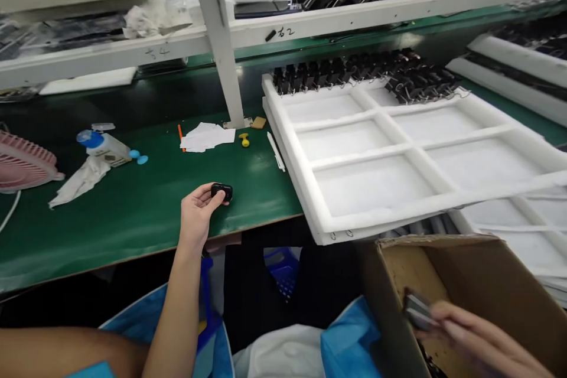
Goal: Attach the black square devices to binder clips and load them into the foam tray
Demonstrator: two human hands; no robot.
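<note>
The left hand pinches a small black rounded piece between thumb and fingers, over the green tabletop and close to its front edge. The right hand, blurred, grips a dark and silvery piece at the cardboard box, which stands just in front of the tabletop's front edge, to the right; blur hides what that piece is. Beyond the left hand, toward the tabletop's back edge, lie a white paper with an orange stick beside it, a small yellow knob and a white pen. The pen lies just beside the left edge of a white foam tray, whose back edge is lined with black binder clips. Toward the tabletop's left end, a blue-capped bottle leans near a pink fan.
</note>
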